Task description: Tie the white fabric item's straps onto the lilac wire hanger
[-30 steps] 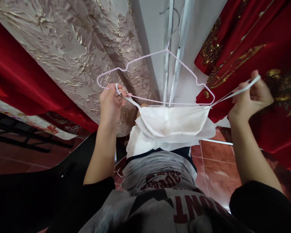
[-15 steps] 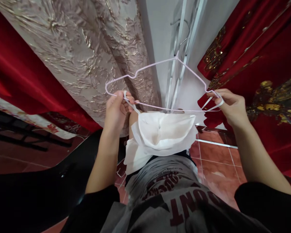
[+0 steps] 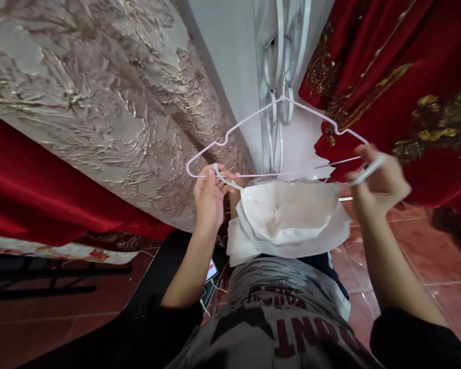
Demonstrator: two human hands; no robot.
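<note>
A pale pink clothes hanger (image 3: 254,114) hangs in front of me, its metal hook up by a white metal rack. My left hand (image 3: 212,193) is closed around the bottom bar near the left corner, with a thin white strap (image 3: 226,180) looped over its fingers. At the right corner, my right hand (image 3: 382,182), somewhat blurred, is closed on the hanger's end. Another white strap runs across this hand and covers part of the fingers. Between the hands, a white garment (image 3: 292,207) with soft layers droops below the bar, over my lap.
Shiny pinkish-beige textured fabric (image 3: 111,102) hangs at left, above red cloth (image 3: 42,179). Red fabric with gold embroidery (image 3: 426,123) hangs at right. A white metal rack (image 3: 280,61) stands against the wall. A lit phone (image 3: 212,269) with a white cable lies by my left forearm.
The view has shifted. The right strap, earlier stretched between the right hand and the hanger's end, now lies across that hand, which has turned and closed over the hanger's right corner.
</note>
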